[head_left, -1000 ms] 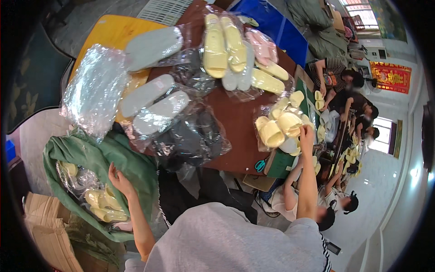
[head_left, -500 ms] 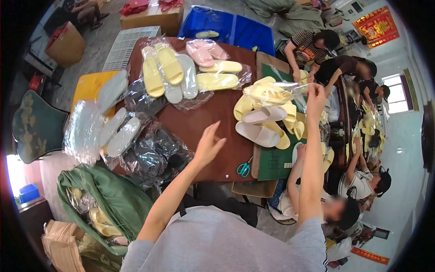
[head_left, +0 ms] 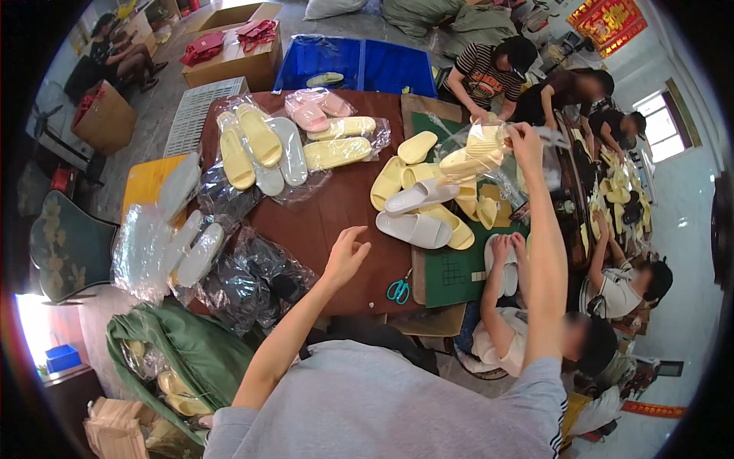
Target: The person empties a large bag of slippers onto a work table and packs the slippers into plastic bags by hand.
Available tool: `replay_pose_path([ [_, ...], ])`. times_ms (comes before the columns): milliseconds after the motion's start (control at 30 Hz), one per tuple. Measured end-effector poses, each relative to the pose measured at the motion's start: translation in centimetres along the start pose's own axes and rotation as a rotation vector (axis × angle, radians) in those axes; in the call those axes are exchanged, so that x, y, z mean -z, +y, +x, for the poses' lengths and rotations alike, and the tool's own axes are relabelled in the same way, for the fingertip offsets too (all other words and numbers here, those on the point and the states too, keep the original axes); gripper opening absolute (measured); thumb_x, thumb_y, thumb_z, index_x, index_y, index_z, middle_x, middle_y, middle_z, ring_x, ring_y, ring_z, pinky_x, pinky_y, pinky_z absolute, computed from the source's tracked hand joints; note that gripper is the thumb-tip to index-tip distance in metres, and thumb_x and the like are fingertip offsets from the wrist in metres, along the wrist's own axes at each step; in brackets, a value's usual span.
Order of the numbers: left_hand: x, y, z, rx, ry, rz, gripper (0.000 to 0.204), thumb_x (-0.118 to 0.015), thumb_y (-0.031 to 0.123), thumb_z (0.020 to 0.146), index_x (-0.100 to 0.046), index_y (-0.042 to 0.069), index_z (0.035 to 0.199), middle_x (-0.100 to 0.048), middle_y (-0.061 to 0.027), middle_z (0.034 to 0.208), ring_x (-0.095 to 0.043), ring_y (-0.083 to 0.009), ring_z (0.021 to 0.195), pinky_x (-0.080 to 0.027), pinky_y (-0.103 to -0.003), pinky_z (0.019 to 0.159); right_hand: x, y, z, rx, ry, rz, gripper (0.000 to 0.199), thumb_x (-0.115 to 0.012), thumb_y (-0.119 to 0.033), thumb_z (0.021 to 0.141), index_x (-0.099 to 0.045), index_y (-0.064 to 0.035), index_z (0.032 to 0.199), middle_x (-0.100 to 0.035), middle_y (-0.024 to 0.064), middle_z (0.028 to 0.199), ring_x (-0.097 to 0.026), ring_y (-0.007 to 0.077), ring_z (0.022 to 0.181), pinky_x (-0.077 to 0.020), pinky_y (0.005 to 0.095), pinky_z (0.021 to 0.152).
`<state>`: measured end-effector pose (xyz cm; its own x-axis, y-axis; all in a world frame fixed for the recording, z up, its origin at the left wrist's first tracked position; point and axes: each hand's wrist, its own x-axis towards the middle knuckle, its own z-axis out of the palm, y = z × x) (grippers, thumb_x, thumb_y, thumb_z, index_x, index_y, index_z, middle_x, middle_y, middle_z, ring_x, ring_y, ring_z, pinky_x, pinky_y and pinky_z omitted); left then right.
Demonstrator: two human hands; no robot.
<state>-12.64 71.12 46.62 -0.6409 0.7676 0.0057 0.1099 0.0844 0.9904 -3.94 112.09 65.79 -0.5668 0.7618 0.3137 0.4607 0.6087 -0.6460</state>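
Note:
My right hand [head_left: 526, 151] is closed on the top of a clear plastic bag with yellow slippers [head_left: 475, 155] in it. The bag hangs over a loose pile of slippers at the table's right side. In that pile lie a yellow slipper [head_left: 417, 147] and a pale grey-white slipper [head_left: 414, 229], with several more yellow ones beneath and around them. My left hand [head_left: 346, 258] hovers over the brown tabletop [head_left: 329, 210], fingers apart and slightly curled, holding nothing. Teal-handled scissors [head_left: 398, 290] rest near the front edge, apart from both hands.
Bagged yellow slippers [head_left: 260, 136], pink slippers [head_left: 307, 115] and dark slippers [head_left: 256, 268] cover the table's left and back. A green sack [head_left: 180, 348] stands front left. Blue bins [head_left: 397, 73] sit behind the table. Co-workers handle slippers on the right; one person's hands [head_left: 508, 245] touch white slippers.
My right hand has raised the bag of yellow slippers off the pile, uncovering a yellow slipper. My left hand stays over the tabletop, still empty. The whole view has shifted slightly.

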Motion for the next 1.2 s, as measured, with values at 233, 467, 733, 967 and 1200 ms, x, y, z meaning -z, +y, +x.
replay_pose_path([
  [233,1.8,-1.1,-3.1,0.106,-0.004,0.011,0.034,-0.057,0.010,0.086,-0.054,0.003,0.120,-0.050,-0.0112,0.122,-0.060,-0.0182,0.093,-0.050,-0.029,0.078,1.6,0.1,1.8,0.097,0.342,0.150,0.022,-0.057,-0.019,0.088,-0.061,0.0035,0.089,-0.066,0.0092,0.079,-0.063,0.0151,0.070,-0.0490,0.0270,0.066],
  [467,1.1,-2.0,-3.8,0.229,-0.064,-0.097,0.033,-0.056,0.023,0.090,-0.059,0.000,0.115,-0.062,-0.0134,0.106,-0.062,-0.0200,0.090,-0.049,-0.030,0.078,2.0,-0.1,1.3,-0.139,0.318,0.757,0.018,-0.059,-0.010,0.088,-0.055,0.0058,0.095,-0.062,0.0093,0.086,-0.063,0.0168,0.077,-0.0534,0.0257,0.072],
  [733,-7.6,8.6,8.1,0.616,-0.497,-0.852,0.094,-0.038,0.077,0.078,-0.037,0.002,0.135,-0.051,-0.0113,0.126,-0.054,-0.0275,0.107,-0.040,-0.047,0.095,-1.2,-5.3,-5.6,-0.177,0.121,0.772,0.016,-0.058,-0.009,0.088,-0.054,0.0062,0.093,-0.059,0.0088,0.087,-0.063,0.0160,0.079,-0.0536,0.0260,0.076],
  [967,-13.3,12.0,17.6,0.479,-0.179,-0.784,0.020,-0.055,0.023,0.090,-0.058,0.008,0.102,-0.063,-0.0054,0.098,-0.060,-0.0157,0.090,-0.047,-0.036,0.075,2.5,0.3,-3.1,-0.195,0.227,0.799,0.016,-0.057,-0.008,0.088,-0.054,0.0075,0.092,-0.058,0.0092,0.090,-0.062,0.0164,0.080,-0.0538,0.0266,0.077],
  [1200,-11.5,18.0,25.7,0.211,-0.326,-0.624,0.019,-0.066,0.020,0.085,-0.058,0.004,0.092,-0.059,-0.0016,0.079,-0.056,-0.0096,0.070,-0.051,-0.026,0.067,8.0,-1.9,-0.7,0.128,0.460,0.638,0.017,-0.060,-0.012,0.088,-0.058,0.0047,0.091,-0.064,0.0090,0.085,-0.064,0.0148,0.077,-0.0510,0.0236,0.070],
])
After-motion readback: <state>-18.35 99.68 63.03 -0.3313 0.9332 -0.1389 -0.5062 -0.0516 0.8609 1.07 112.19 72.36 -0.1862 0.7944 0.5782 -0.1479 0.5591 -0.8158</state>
